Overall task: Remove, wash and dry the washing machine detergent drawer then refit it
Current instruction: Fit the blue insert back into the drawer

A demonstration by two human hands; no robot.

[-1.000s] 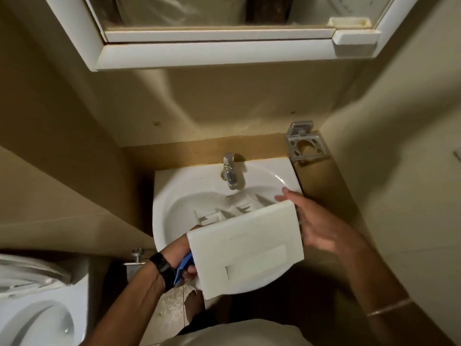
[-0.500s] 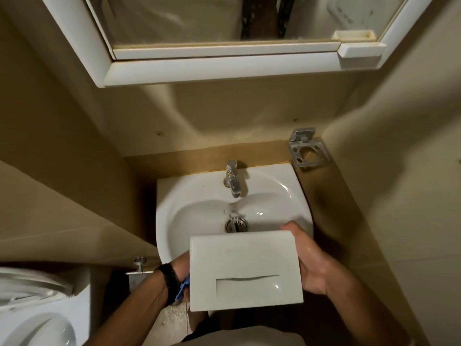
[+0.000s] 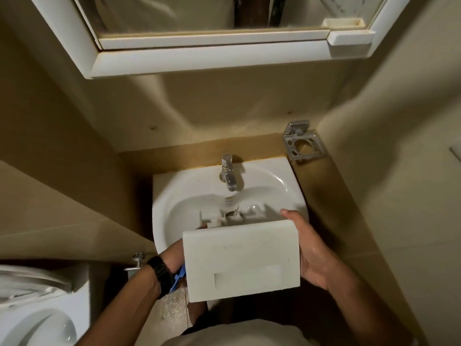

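The drawer point(image 3: 240, 260) is held over the near half of the basin point(image 3: 272, 181), its broad white front panel facing up toward the camera and its compartments pointing away, down into the bowl. The far end of the compartments lies under the tap point(image 3: 228, 174), close to the drain; that part is blurred and its details cannot be made out. The right hand point(image 3: 313, 253) grips the right edge of the panel, thumb laid along the top corner and palm against the side, the fingers curled out of sight behind. The left hand point(image 3: 178, 254) is mostly hidden behind the panel's left edge; only the wrist and heel show, so it cannot be told whether it is clamped on the drawer. A black watch point(image 3: 161, 274) sits on that wrist, and a blue piece point(image 3: 179, 277) shows just beside it at the panel's lower left edge. Whether the blue piece is held by the left hand or belongs to the drawer cannot be told. Above the basin hangs a white cabinet point(image 3: 199, 58). A metal holder point(image 3: 303, 143) is fixed at the wall corner to the right of the tap. A toilet point(image 3: 37, 328) stands at the lower left.
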